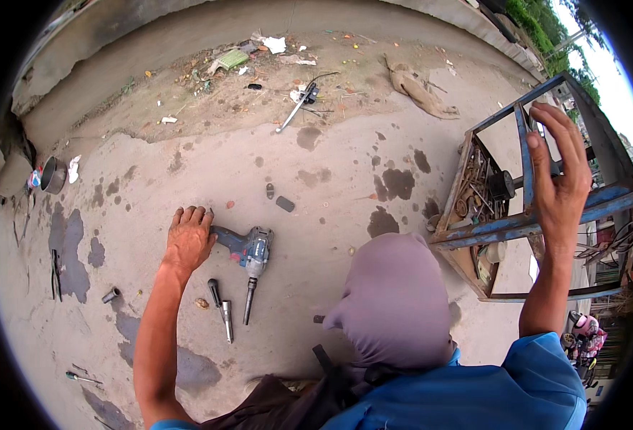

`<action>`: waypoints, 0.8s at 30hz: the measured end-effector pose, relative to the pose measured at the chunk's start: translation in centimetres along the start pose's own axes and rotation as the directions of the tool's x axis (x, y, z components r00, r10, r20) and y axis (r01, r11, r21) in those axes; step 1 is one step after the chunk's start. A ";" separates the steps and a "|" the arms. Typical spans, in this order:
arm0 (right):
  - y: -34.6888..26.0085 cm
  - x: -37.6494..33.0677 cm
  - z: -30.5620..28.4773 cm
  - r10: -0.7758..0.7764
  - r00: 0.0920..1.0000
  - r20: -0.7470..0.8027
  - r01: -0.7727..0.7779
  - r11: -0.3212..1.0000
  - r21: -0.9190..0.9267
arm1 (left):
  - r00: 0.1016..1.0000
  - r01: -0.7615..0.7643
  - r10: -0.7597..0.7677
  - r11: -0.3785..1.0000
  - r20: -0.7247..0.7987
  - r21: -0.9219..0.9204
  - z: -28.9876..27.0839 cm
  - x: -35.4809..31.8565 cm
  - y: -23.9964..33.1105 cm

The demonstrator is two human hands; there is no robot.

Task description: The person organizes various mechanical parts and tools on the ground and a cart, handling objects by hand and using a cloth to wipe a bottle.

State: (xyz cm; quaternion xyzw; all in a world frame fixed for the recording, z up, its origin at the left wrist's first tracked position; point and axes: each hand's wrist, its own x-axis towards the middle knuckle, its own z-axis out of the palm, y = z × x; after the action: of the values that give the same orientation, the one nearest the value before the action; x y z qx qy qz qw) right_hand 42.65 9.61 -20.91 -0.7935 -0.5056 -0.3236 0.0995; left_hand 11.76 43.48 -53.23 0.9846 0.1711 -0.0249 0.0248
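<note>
A cordless impact wrench (257,252) with a grey body and a long dark socket lies on the concrete left of my knee. My left hand (189,238) is closed over the base end of its handle, which it hides. Close below the wrench lie a black-handled ratchet (215,292) and a short silver socket extension (227,322). My right hand (564,172) is raised on the right, thumb and fingers apart, holding nothing that shows. It is in front of a rusty blue metal frame stand (589,208); whether it touches the frame, I cannot tell.
A wooden-sided tray (454,188) of loose metal parts sits in the stand. A dog (413,87) lies on the ground beyond. Farther left are a dark pot (53,175), pliers (56,274) and a short pipe piece (111,294). Dark stains mark the concrete; litter lines the wall.
</note>
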 end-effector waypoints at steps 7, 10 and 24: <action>5.9 -5.9 23.1 0.179 0.829 0.530 -0.271 0.957 0.099 | 0.999 -0.023 0.026 0.995 0.027 -0.100 0.0 2.6 3.6; 10.8 -8.5 31.5 0.297 0.712 0.636 -0.437 0.897 0.070 | 0.999 -0.004 0.008 0.993 0.038 -0.120 0.1 3.6 4.2; 31.7 -6.4 56.7 0.531 0.618 0.579 -0.586 0.803 -0.111 | 0.922 0.231 -0.235 0.972 0.309 0.050 6.4 12.9 5.9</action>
State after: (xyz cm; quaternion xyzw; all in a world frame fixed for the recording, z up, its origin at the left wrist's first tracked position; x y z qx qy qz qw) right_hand 91.75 17.53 -63.15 -0.9651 -0.2524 0.0063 0.0700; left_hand 25.58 41.92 -60.07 0.9411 0.2805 -0.1842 0.0423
